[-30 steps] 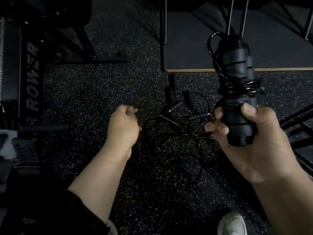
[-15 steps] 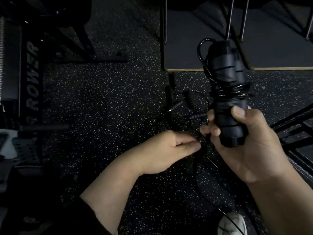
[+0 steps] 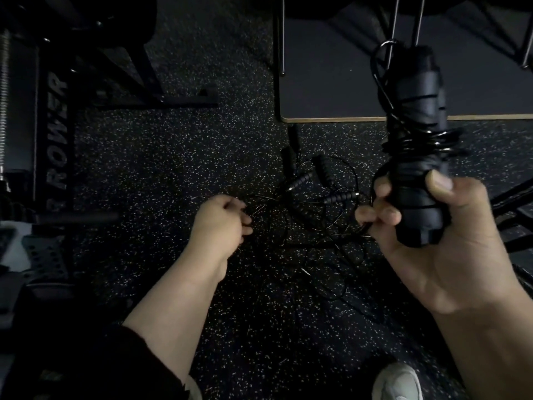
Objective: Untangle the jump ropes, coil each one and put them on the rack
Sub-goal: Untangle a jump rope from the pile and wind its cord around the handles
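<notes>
**Inspector A:** The right hand (image 3: 450, 241) is gripping a wound bundle (image 3: 415, 145) of black jump-rope handles, thumb on the front, fingers wrapped round the lower part. Thin cord is circling the middle of the bundle in several turns, and one loop is standing proud at the top.

**Inspector B:** And the left hand (image 3: 222, 223)?

**Inspector A:** Its fingers are curling in, low over the floor (image 3: 173, 157), at the edge of the tangled ropes (image 3: 314, 215). It appears to be pinching a cord, but the strand is too fine and the light too dim; I cannot tell for certain.

**Inspector B:** Where is the remaining rope lying?

**Inspector A:** On the speckled floor between the two hands, in front of a flat board (image 3: 331, 82). Several ribbed handles (image 3: 337, 197) are showing among crossed strands.

**Inspector B:** Handling assessment?

**Inspector A:** I am judging the cord to be light, thin and springy, wire-like with a slick coating. It is likely resisting tight bends and slipping through a loose pinch. The handles are rigid and textured, so they are offering the secure hold.

**Inspector B:** Recommendation?

**Inspector A:** Taking a handle first, then feeding cord out loop by loop. Pulling hard on a strand is risking tighter knots.
</notes>
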A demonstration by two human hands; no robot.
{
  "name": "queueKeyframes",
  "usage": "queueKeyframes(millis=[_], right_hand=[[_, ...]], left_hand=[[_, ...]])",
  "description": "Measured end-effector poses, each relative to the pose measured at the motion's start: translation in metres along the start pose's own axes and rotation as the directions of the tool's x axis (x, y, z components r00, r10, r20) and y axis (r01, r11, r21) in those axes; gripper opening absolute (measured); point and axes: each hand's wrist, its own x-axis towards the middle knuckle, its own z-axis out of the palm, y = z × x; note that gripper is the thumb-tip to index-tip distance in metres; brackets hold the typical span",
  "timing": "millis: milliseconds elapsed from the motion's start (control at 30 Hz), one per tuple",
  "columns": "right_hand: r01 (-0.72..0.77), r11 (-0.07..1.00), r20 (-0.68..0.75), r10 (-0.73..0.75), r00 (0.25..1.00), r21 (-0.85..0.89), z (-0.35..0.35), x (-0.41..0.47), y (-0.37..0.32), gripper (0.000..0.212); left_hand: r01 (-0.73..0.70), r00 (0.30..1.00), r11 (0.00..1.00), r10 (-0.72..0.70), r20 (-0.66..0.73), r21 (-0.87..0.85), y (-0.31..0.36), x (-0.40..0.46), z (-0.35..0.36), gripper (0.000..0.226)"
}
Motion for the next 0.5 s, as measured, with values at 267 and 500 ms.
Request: queueKeyframes(millis=[267, 500], right_hand=[[-0.022, 1.000, -0.011, 0.022, 1.000, -0.007, 0.002, -0.001, 0.007, 0.052], [-0.040, 0.999, -0.011, 0.040, 0.999, -0.034, 0.000, -0.002, 0.004, 0.058]], left_hand=[[-0.519, 0.637, 0.847, 0.293, 0.713, 0.115, 0.012, -0.040, 0.028, 0.042], [-0.547, 0.526, 0.835, 0.286, 0.801, 0.061, 0.012, -0.050, 0.031, 0.029]])
